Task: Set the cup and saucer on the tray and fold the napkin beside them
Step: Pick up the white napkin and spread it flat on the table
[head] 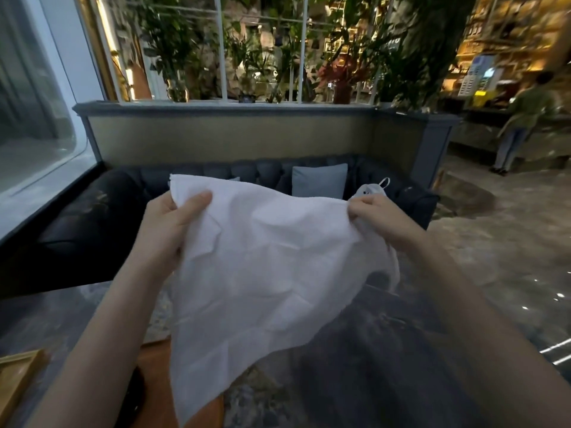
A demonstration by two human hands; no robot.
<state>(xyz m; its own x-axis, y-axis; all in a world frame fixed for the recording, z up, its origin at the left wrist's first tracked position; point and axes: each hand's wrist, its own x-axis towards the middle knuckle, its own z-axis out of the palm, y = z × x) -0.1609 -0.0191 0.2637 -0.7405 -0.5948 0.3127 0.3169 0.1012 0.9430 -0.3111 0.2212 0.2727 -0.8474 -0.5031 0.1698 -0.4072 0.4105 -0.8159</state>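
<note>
Above the tabletop (386,350) | your left hand (168,223) pinches the napkin (262,267) at its upper left corner | right hand (378,216) grips its upper right edge | cloth hangs open between them.

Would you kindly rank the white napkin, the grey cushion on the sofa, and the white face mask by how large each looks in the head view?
1. White napkin, by far the largest, though it is nearest the camera.
2. Grey cushion, farther back.
3. White face mask, partly hidden behind the right hand.
</note>
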